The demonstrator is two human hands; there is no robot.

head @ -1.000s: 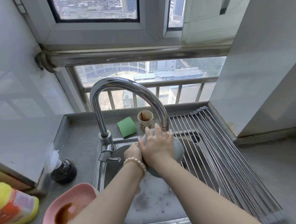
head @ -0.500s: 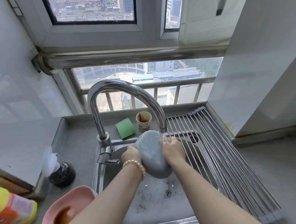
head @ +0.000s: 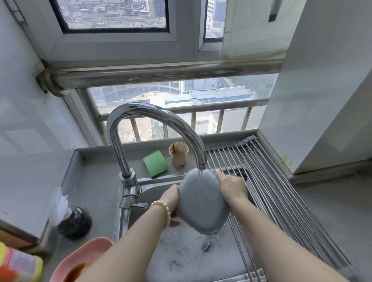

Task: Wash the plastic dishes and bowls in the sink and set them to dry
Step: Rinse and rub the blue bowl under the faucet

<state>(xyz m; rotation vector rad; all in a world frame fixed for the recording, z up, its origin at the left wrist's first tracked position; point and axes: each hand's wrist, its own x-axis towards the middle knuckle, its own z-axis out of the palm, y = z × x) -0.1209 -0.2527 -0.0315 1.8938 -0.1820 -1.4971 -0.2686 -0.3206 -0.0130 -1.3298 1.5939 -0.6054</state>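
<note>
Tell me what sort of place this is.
Likely a small high-rise home kitchen: a steel sink with a tall faucet, a roll-up drying rack across it, and a window looking down on rooftops.

One grey dish (head: pixel 201 205), one pink dish (head: pixel 78 262), one cup (head: pixel 178 154), one sponge (head: pixel 155 163).

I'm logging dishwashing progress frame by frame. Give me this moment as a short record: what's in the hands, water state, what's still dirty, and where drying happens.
in hands: grey dish, tilted on edge over the sink, underside toward the camera
left hand: grips the dish's left edge
right hand: grips its right edge
water: faucet running onto the dish top, draining off the bottom
still dirty: pink dish with brown residue, left counter; stained cup behind sink
drying spot: roll-up rack, no dishes on it
</note>
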